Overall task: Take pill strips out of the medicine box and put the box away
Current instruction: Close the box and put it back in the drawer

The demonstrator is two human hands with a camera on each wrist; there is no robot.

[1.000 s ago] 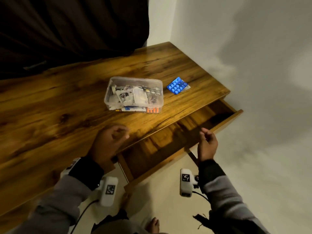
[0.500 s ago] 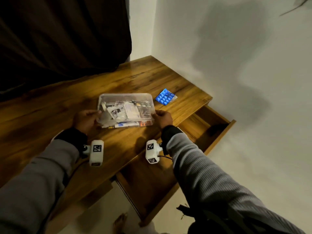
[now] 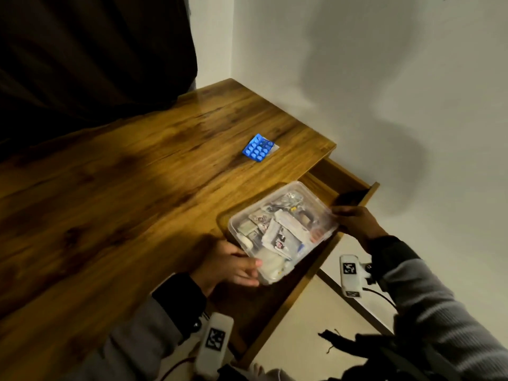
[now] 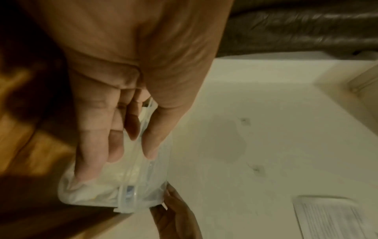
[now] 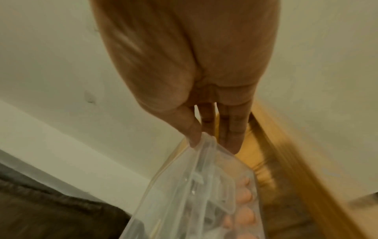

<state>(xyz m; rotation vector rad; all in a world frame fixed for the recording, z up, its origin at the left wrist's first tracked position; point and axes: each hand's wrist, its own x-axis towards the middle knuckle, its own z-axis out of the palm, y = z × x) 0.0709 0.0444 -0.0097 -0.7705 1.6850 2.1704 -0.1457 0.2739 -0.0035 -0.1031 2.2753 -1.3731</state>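
Two hands carry the medicine box (image 3: 283,232) above the open drawer (image 3: 324,185) at the tabletop's (image 3: 137,202) front right corner: left hand (image 3: 228,266) and right hand (image 3: 357,224) each clamp an opposite end. It looks light, stiff and slick, so gripping the rim is safest. Only the head view shows the blue pill strip (image 3: 258,147) lying near the tabletop's right edge; the right wrist view reveals orange pills (image 5: 244,198) inside.

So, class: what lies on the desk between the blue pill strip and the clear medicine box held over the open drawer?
Nothing: in the head view only bare wooden desk lies between the blue pill strip and the medicine box.
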